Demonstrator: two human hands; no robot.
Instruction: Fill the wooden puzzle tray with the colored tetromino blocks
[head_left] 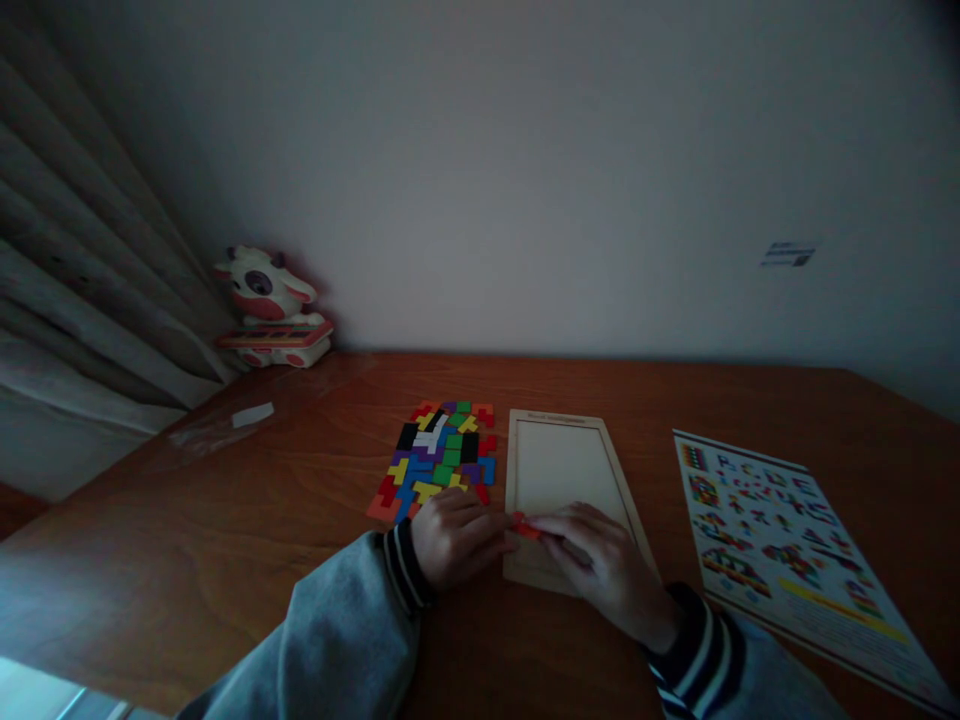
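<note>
A small red-orange puzzle piece [526,528] is pinched in the fingertips of my right hand [600,560], over the lower part of a wooden puzzle tray [562,460]. My left hand [457,538] reaches the piece from the other side, its closed fingertips meeting the piece's left end. The tray's pale inside shows no pieces in its visible part; my hands cover some of its lower end. Left of the tray lies a block of colourful puzzle pieces [450,450] in red, blue, green, yellow, purple, black and white, its near edge partly behind my left hand.
At the right lies a printed sheet [787,540] with coloured shape pictures. A toy cow [274,310] sits at the back left by the curtain [90,250]. Clear plastic wrapping with a white label [253,415] rests on the wooden table [225,530]. A wall stands behind.
</note>
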